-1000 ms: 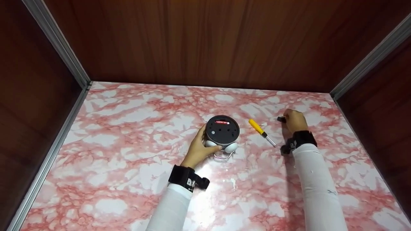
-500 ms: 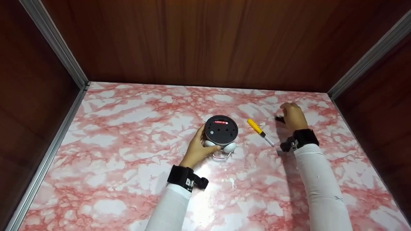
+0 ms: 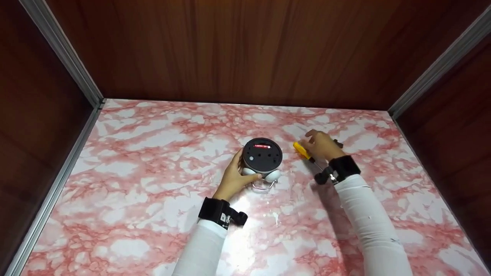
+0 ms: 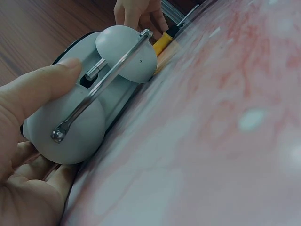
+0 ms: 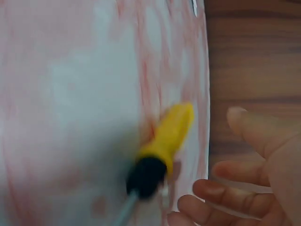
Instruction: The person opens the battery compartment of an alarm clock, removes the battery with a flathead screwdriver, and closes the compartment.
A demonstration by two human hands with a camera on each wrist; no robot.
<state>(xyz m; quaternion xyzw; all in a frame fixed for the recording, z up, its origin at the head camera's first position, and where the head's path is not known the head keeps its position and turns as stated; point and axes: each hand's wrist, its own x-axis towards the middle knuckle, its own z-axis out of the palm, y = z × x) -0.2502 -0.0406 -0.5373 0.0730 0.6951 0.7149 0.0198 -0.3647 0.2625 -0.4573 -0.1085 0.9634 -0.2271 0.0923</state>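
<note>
A twin-bell alarm clock (image 3: 262, 160) lies with its black back up. A red battery (image 3: 262, 146) shows in the uncovered slot of that back. My left hand (image 3: 234, 179) grips the clock's side, its thumb between the two white bells (image 4: 126, 54); the thin metal handle (image 4: 101, 89) arches over them. To the right, a screwdriver (image 3: 302, 150) with a yellow handle and black collar lies on the table. Over it hovers my right hand (image 3: 323, 145), fingers loosely spread and apart from the handle in the right wrist view.
Behind the right hand lies a small black piece (image 3: 338, 143), partly hidden. The pink-and-white marbled table (image 3: 153, 168) is bounded by a brown wood-grain panel (image 3: 238, 53) at the back and panels with metal edge strips at both sides.
My right hand has come away from the small black piece, leaving it on the table, and moved left to the screwdriver. The left hand keeps its grip on the clock.
</note>
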